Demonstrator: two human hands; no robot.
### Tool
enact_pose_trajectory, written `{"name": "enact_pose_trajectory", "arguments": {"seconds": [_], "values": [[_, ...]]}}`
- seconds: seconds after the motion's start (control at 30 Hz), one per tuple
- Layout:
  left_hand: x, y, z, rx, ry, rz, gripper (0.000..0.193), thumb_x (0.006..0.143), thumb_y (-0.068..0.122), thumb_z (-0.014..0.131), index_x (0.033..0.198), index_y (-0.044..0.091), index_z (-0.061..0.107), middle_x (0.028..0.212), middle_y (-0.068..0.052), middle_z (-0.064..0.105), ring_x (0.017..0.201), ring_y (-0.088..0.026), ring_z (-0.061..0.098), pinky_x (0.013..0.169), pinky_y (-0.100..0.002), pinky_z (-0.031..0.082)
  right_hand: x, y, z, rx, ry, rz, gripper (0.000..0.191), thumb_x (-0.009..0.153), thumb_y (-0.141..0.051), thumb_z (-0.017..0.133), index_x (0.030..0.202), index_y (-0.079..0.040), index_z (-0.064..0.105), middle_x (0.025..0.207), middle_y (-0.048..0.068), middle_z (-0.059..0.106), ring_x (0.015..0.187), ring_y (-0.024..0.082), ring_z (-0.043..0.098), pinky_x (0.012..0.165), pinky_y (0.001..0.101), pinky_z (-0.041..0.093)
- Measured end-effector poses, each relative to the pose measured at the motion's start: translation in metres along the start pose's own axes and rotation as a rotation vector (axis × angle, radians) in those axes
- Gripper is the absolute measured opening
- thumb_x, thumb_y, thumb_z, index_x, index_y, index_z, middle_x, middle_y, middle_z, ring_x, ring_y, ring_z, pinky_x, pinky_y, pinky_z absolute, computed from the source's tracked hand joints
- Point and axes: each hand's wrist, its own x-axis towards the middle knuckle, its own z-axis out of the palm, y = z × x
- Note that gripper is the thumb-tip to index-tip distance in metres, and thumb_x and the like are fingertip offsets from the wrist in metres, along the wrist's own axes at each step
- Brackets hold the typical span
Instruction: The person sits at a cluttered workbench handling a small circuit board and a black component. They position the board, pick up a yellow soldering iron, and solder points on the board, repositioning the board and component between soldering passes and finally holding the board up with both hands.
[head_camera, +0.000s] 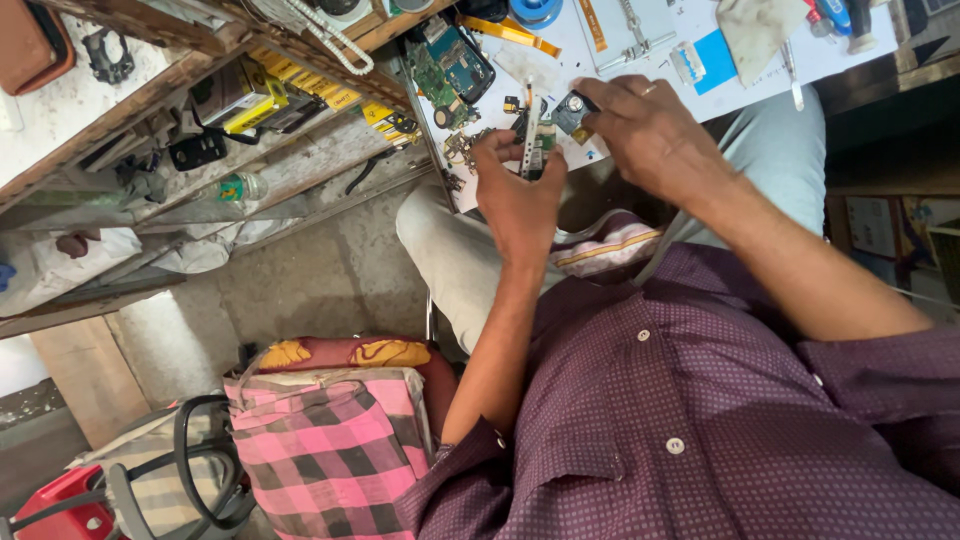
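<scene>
White worktable (690, 45) bears a circuit board (452, 68), tweezers (636, 38) and a cloth (752, 30).

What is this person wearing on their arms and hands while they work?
Both hands are bare, with no gloves. The right hand has a ring on one finger; the left hand shows none. The forearms are uncovered below the short sleeves of a maroon button shirt patterned with small pale dots.

My left hand (520, 195) covers most of the narrow circuit strip (532, 148) I pinch, so its lower end is hidden. My right hand (650, 135) hides the back of the small dark module (574, 112). The loose parts (465, 145) near upper centre are too small to identify. The top edge crops the white work mat (690, 30), and the red bag (60, 510) is cut off lower left.
</scene>
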Motion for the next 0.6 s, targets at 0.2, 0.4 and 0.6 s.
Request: {"name": "enact_pose_trajectory", "arguments": {"seconds": [0.2, 0.4, 0.6], "values": [[0.003, 0.002, -0.006, 0.017, 0.017, -0.012, 0.053, 0.078, 0.02, 0.084, 0.118, 0.001, 0.054, 0.098, -0.012, 0.069, 0.084, -0.025, 0.069, 0.078, -0.038, 0.054, 0.016, 0.02, -0.01, -0.008, -0.138, -0.118, 0.017, 0.087, -0.006, 0.073, 0.103, -0.008, 0.077, 0.137, 0.003, 0.068, 0.111, 0.023, 0.063, 0.097, 0.0358, 0.052], [0.003, 0.004, -0.011, 0.017, 0.021, 0.013, 0.051, 0.08, 0.019, 0.083, 0.118, 0.001, 0.054, 0.097, -0.012, 0.07, 0.086, -0.025, 0.07, 0.082, -0.037, 0.054, 0.013, 0.024, -0.01, 0.057, -0.069, -0.118, 0.019, 0.087, -0.007, 0.076, 0.106, -0.007, 0.075, 0.129, 0.003, 0.07, 0.112, 0.025, 0.063, 0.102, 0.0367, 0.052], [0.0, 0.001, -0.003, 0.028, -0.042, -0.051, 0.055, 0.077, 0.019, 0.083, 0.121, 0.001, 0.055, 0.099, -0.012, 0.07, 0.084, -0.025, 0.069, 0.078, -0.039, 0.053, 0.0, 0.014, 0.001, 0.091, 0.02, 0.05, 0.022, 0.089, -0.015, 0.082, 0.108, -0.008, 0.075, 0.127, 0.009, 0.068, 0.112, 0.031, 0.06, 0.094, 0.0436, 0.048]]}}
